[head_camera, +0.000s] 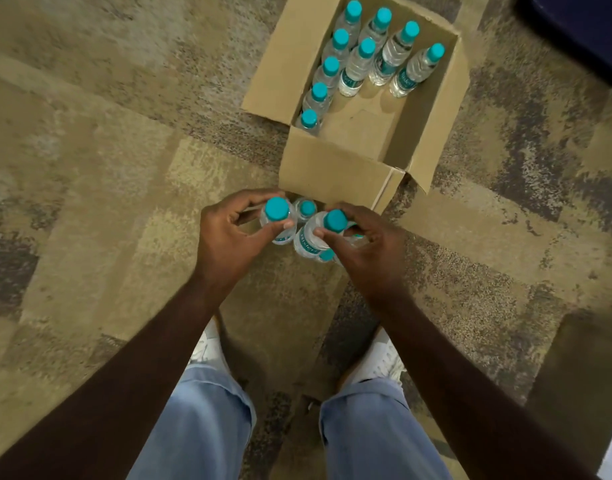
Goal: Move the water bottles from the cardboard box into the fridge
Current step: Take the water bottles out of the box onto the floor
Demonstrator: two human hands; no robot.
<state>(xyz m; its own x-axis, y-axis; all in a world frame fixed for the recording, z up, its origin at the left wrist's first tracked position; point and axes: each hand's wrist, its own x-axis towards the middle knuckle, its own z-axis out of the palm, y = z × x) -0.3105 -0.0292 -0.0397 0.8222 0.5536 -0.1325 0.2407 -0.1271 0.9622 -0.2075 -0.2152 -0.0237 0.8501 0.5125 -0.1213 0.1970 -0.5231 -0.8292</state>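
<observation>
Both hands, left hand (228, 230) and right hand (363, 237), gripped bottles (308, 237) by their necks; firm, upright carrying seemed wisest.

Box (335, 168) near half bare; bottles (358, 64) crowd its far end.

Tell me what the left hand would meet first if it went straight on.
Probably the near wall of the box. The left hand, gripping a bottle, points up the frame toward it; depth is unclear.

Clear glossy plastic bottles (356, 69), matt cardboard box (332, 168), rough mottled carpet (107, 150).
</observation>
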